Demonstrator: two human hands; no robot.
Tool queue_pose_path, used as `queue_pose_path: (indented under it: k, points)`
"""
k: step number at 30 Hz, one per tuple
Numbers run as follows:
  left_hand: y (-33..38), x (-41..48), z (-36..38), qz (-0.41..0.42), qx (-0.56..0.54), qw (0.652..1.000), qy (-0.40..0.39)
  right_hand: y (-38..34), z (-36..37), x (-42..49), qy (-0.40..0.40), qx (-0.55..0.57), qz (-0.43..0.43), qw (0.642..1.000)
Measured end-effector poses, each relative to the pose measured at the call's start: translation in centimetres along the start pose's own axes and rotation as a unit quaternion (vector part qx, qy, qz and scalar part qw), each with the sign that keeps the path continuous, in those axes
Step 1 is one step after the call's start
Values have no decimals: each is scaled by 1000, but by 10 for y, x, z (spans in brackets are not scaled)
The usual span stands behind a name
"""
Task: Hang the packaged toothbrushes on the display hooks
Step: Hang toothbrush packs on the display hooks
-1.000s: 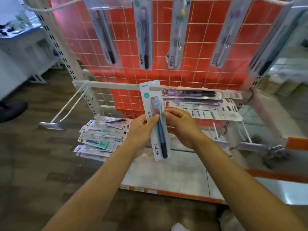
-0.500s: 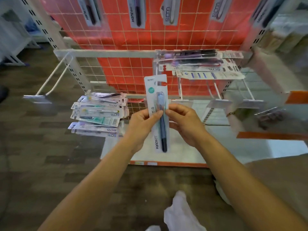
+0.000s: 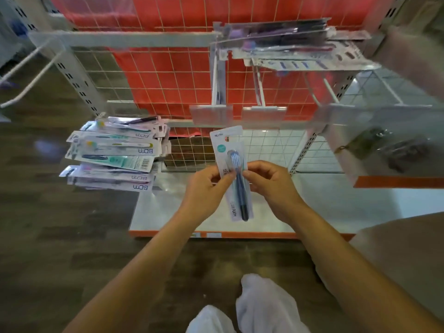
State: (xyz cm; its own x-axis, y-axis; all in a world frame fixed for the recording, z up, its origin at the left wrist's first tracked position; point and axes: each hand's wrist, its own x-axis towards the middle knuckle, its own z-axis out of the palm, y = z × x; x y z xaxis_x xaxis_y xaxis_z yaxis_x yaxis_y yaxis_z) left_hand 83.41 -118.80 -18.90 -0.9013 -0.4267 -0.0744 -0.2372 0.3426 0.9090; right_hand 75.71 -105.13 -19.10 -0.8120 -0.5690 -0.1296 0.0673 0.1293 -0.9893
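My left hand (image 3: 204, 186) pinches the left edge of the packaged toothbrush (image 3: 232, 162) between thumb and fingertips. My right hand (image 3: 271, 186) pinches the right edge at the same height, just below the brush head. My grip on both sides is narrow and closed on the card. The pack stands almost upright in the air, with its hang tab at the far end and the dark blue handle running toward me, above the pale base shelf (image 3: 168, 212). The tab sits just below two hooks (image 3: 260, 92) with clear label holders and looks clear of them. To the left, a thick bunch of other packs (image 3: 115, 152) juts out from the rack. At the far right, blurred packs (image 3: 300, 49) lie along an upper hook. Behind everything is the red grid panel (image 3: 180, 68).
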Motion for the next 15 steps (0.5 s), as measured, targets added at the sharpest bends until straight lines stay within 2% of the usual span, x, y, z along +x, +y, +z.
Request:
queue_pose_path:
  k: [4, 15]
  points:
    - [-36, 20, 21, 16, 61, 998, -2, 42, -4, 20, 6, -11, -17, 1000]
    - [-121, 78, 69, 97, 35, 994, 46, 136, -15, 90, 23, 51, -68, 996]
